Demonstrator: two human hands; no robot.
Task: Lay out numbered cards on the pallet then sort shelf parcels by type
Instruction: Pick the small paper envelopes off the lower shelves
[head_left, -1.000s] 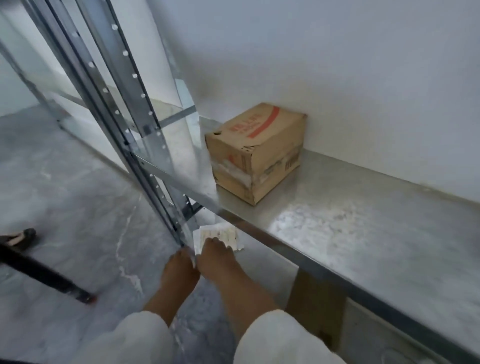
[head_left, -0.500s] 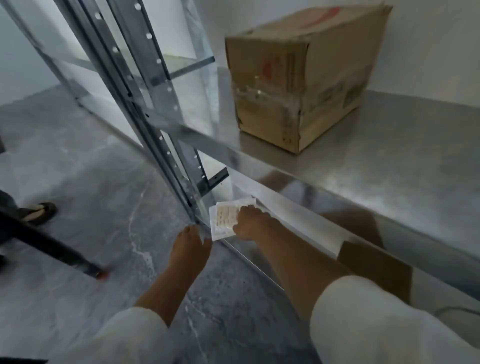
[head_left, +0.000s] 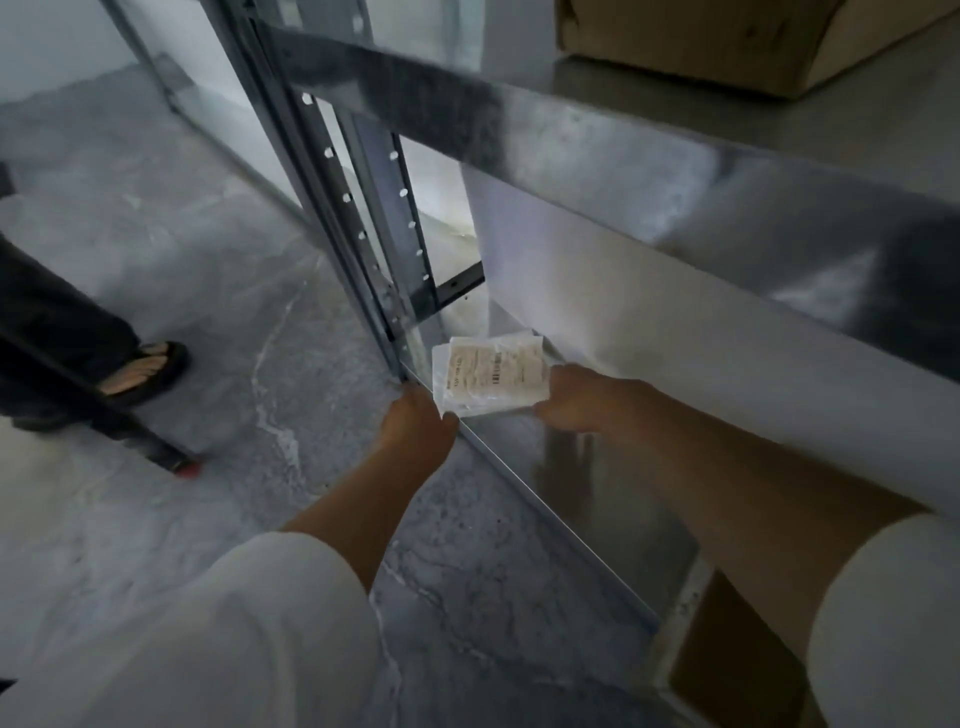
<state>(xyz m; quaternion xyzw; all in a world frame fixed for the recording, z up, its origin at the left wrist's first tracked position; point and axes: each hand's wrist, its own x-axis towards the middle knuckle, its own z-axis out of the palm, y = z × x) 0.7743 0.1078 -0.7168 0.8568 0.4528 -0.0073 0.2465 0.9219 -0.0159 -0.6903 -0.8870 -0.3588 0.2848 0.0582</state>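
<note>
A small white plastic parcel (head_left: 491, 375) with a printed label lies at the front left corner of the lowest metal shelf (head_left: 587, 499). My left hand (head_left: 415, 426) grips its near left edge, and my right hand (head_left: 576, 397) holds its right edge. Both arms reach down under the upper shelf (head_left: 597, 140). A brown cardboard box (head_left: 727, 41) stands on that upper shelf at the top right, mostly cut off by the frame.
The perforated steel upright (head_left: 363, 218) of the rack rises just left of the parcel. A second cardboard box (head_left: 727, 654) sits low at the right. Another person's sandalled foot (head_left: 140, 371) and a dark bar (head_left: 104, 415) are on the grey floor at left.
My view has dropped lower and closer under the upper shelf. My left hand has come up to the parcel's edge, and my right hand has shifted to its right side.
</note>
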